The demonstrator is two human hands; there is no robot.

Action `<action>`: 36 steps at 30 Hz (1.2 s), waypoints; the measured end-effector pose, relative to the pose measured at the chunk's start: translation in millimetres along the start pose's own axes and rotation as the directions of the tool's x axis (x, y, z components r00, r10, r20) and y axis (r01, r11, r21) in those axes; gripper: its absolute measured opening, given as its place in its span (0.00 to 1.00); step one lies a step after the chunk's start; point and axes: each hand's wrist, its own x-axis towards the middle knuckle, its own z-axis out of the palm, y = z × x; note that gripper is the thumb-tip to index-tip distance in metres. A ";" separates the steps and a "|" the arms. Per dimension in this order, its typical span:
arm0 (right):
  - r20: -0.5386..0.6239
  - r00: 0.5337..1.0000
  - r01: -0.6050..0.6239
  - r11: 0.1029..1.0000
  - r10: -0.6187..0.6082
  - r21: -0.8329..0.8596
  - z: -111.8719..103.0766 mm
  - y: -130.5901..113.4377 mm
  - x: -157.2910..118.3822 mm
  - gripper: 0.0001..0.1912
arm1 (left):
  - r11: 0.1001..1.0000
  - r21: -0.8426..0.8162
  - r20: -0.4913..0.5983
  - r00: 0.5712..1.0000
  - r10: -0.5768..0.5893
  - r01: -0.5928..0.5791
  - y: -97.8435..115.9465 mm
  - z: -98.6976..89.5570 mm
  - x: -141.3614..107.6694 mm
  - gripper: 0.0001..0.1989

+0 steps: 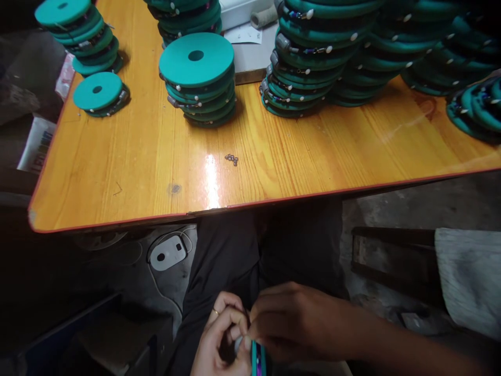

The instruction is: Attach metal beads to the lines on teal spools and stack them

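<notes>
Concrete floor and shadow surround a wooden table (117,156) with a red edge, and beyond both hands it carries the bulk of the work: teal discs (195,58), each rimmed with dark cord, small grey clips and white beads, piled in stacks. At least five stacks show, but those far off to the right of the hands crowd together and run out of view, so their full count cannot be told. The stack straight ahead of the hands holds about six discs, and a short pile of about two sits apart, ahead and to the left. Those look finished, while one teal piece (258,357) remains low between the hands, over dark trousers (223,261), with purple showing and its lower end cut off by the frame. The left hand (219,339), wearing a ring (215,312), and the right hand (293,321) pinch together at its upper end, though the fingers hide the exact grip. Ahead of the hands, about six small grey beads (231,159) lie loose on the tabletop.
</notes>
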 end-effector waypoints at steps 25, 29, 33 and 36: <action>0.119 0.929 -0.370 0.893 0.350 0.257 1.4 -23.1 -18.7 0.27 | 0.859 -0.497 0.223 0.975 -0.009 0.121 -12.9 -0.2 -5.8 0.19; 0.161 0.918 -0.394 0.872 0.362 0.289 0.0 -23.5 -21.3 0.31 | 0.863 -0.493 0.168 0.985 -0.035 0.114 -14.5 -0.6 -5.3 0.13; 0.037 0.948 -0.306 0.879 0.315 0.365 -0.2 -22.2 -26.9 0.36 | 0.759 -0.600 0.227 0.963 -0.144 0.255 -15.3 -3.7 -4.3 0.27; -0.123 0.934 -0.271 0.888 0.336 0.372 -3.6 -22.2 -28.4 0.31 | 0.791 -0.548 0.231 0.958 -0.168 0.271 -14.8 -7.9 -1.9 0.36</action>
